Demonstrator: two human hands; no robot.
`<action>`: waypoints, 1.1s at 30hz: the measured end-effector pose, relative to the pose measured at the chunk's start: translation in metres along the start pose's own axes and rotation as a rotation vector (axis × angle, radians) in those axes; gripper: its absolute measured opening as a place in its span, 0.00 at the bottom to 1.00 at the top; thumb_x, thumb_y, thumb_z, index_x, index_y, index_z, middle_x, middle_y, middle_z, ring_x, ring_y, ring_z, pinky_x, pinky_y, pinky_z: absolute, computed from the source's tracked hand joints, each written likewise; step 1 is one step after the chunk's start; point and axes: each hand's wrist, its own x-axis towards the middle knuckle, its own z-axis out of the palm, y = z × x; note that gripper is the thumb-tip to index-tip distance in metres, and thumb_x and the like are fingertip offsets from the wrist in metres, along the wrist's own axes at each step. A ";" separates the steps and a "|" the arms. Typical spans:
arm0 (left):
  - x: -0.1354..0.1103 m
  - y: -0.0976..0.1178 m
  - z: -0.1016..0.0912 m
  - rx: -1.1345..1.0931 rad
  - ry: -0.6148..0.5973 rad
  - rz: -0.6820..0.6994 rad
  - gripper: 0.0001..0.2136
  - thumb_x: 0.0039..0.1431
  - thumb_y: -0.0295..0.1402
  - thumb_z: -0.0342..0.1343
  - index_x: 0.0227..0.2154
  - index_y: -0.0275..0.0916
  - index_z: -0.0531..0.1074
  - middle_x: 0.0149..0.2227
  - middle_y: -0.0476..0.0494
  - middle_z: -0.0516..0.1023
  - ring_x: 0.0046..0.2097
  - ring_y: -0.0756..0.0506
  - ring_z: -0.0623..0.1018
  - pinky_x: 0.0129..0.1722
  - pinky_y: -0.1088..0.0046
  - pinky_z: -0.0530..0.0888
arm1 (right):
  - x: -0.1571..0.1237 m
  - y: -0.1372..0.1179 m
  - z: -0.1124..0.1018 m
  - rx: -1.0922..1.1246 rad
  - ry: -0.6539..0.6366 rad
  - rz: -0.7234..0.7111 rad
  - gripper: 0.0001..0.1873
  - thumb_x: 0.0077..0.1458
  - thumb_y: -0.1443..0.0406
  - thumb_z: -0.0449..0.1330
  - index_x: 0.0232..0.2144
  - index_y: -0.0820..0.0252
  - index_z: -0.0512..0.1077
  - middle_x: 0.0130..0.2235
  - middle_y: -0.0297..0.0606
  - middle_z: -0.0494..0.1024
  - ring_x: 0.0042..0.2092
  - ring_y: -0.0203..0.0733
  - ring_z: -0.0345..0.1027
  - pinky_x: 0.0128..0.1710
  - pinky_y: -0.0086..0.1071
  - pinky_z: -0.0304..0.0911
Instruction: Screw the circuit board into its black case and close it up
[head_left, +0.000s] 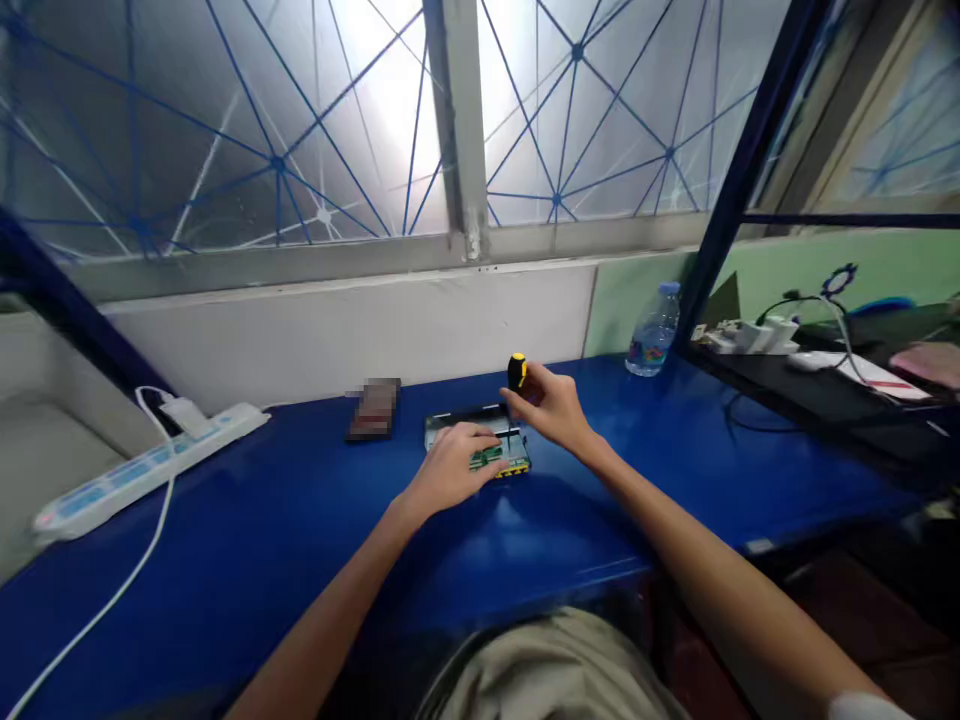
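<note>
My right hand (553,402) is closed around a screwdriver (517,371) with a black and yellow handle. The screwdriver stands upright, its shaft pointing down into an opened metal device case (441,422). A green circuit board (486,457) shows inside the case, and yellow parts, like ports, line its front edge. My left hand (459,462) lies over the left and front of the case, thumb along the front and fingers across the board, gripping it against the table. The screwdriver tip is too small to make out, and my left hand hides part of the board.
On the blue table (300,540), a dark, blurred-out flat object (373,410) lies behind left of the case. A white power strip (150,470) with a plug and cable is at far left. A water bottle (654,332) stands back right, near a dark blue frame post (739,180).
</note>
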 end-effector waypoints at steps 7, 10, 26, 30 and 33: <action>0.000 0.001 0.000 -0.005 0.004 -0.007 0.12 0.60 0.38 0.63 0.44 0.40 0.81 0.49 0.40 0.81 0.53 0.38 0.77 0.56 0.59 0.71 | -0.001 -0.002 0.000 0.006 -0.017 0.002 0.12 0.56 0.55 0.62 0.33 0.56 0.67 0.26 0.35 0.78 0.28 0.40 0.74 0.27 0.29 0.65; 0.003 -0.001 -0.001 -0.017 0.015 -0.009 0.12 0.61 0.37 0.62 0.45 0.40 0.81 0.48 0.41 0.82 0.52 0.39 0.78 0.54 0.61 0.72 | 0.000 -0.004 -0.001 0.004 -0.023 0.009 0.12 0.56 0.55 0.62 0.33 0.56 0.67 0.26 0.35 0.78 0.28 0.40 0.74 0.28 0.30 0.66; 0.045 0.017 0.010 -0.022 0.228 -0.205 0.03 0.56 0.32 0.66 0.33 0.43 0.84 0.37 0.43 0.85 0.40 0.41 0.82 0.41 0.70 0.73 | 0.002 0.002 0.004 -0.030 -0.014 -0.018 0.18 0.55 0.55 0.66 0.42 0.58 0.70 0.26 0.32 0.75 0.27 0.37 0.69 0.28 0.29 0.61; 0.045 0.007 0.020 -0.151 0.250 -0.207 0.04 0.56 0.29 0.65 0.33 0.42 0.84 0.37 0.44 0.86 0.41 0.42 0.83 0.43 0.72 0.74 | 0.003 -0.002 0.003 -0.075 -0.033 -0.008 0.17 0.55 0.53 0.65 0.40 0.57 0.70 0.27 0.32 0.75 0.26 0.37 0.68 0.27 0.29 0.59; 0.044 0.006 0.022 -0.189 0.247 -0.164 0.06 0.57 0.26 0.63 0.34 0.41 0.84 0.39 0.43 0.86 0.42 0.42 0.83 0.45 0.72 0.74 | 0.002 -0.006 0.002 -0.093 -0.044 0.014 0.20 0.56 0.53 0.64 0.45 0.57 0.70 0.28 0.33 0.76 0.26 0.38 0.69 0.27 0.30 0.59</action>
